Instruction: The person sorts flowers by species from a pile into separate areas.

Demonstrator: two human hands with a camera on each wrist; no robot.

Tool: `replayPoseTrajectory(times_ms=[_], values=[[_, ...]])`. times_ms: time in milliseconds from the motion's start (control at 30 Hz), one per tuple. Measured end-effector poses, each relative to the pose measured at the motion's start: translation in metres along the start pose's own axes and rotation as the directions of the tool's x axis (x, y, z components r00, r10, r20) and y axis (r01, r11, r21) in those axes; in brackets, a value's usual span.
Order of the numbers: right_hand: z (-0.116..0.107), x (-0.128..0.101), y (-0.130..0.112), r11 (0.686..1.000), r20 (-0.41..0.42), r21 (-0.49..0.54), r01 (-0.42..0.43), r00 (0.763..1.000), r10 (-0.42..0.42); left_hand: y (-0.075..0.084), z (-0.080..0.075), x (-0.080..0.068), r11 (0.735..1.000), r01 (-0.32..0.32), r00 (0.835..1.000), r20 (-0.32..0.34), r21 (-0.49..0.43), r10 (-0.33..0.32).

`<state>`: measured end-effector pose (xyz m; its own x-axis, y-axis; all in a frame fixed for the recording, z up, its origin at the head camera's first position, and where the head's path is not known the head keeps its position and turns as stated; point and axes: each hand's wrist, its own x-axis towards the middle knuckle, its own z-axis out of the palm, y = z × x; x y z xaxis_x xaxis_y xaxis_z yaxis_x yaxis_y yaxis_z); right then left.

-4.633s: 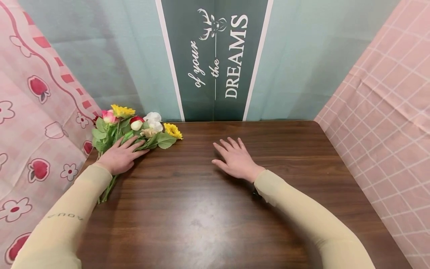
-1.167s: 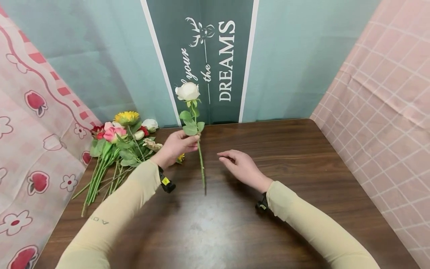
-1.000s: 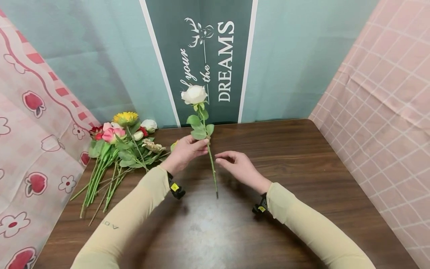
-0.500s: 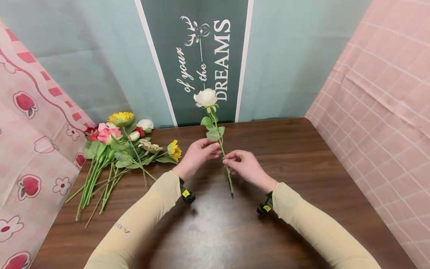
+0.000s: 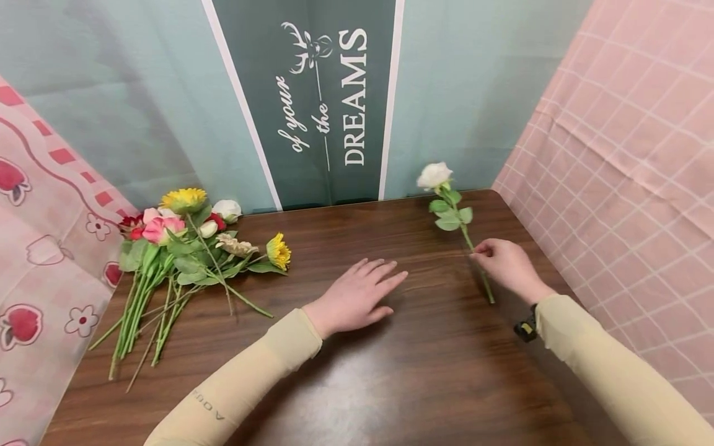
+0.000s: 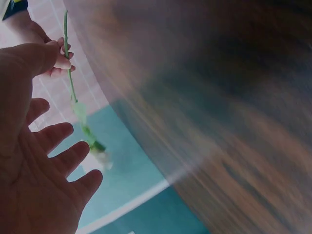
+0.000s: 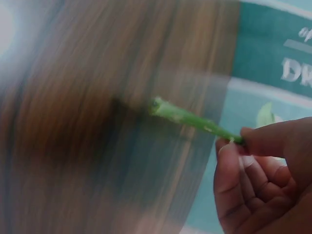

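White rose (image 5: 435, 176) pinched by right hand (image 5: 507, 267), right of the flower bunch (image 5: 189, 235).
Head view: left hand (image 5: 357, 297) flat, fingers straight, on table (image 5: 446, 371). Left wrist: spread palm, empty. Right wrist: fingertips (image 7: 234, 151) pinching green stem.

i count one white rose (image 5: 434, 175) pinched in my right hand (image 5: 509, 268), one flower bunch (image 5: 189, 241) beyond my left hand (image 5: 357, 296), one counter (image 5: 390, 371).
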<state>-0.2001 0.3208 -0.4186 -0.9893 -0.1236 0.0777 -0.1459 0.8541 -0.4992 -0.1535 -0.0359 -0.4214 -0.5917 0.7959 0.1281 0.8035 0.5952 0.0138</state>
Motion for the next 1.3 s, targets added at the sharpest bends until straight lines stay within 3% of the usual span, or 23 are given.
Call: replayPoseTrajectory(times_ms=[167, 333, 1300], values=[[-0.017, 0.000, 0.037, 0.993, -0.002, -0.110, -0.049, 0.999, 0.049, 0.011, 0.007, 0.004, 1.000, -0.028, 0.999, 0.019, 0.014, 0.027], [-0.020, 0.000, 0.055, 0.988, 0.037, -0.137, -0.073, 0.996, 0.078, 0.014, 0.010, 0.004, 0.999, -0.035, 0.999, 0.030, -0.002, 0.035], [-0.007, 0.003, 0.066, 0.987, 0.013, -0.143, -0.071, 0.997, 0.074, 0.004, 0.017, -0.011, 0.997, -0.001, 0.996, 0.087, -0.080, 0.008]])
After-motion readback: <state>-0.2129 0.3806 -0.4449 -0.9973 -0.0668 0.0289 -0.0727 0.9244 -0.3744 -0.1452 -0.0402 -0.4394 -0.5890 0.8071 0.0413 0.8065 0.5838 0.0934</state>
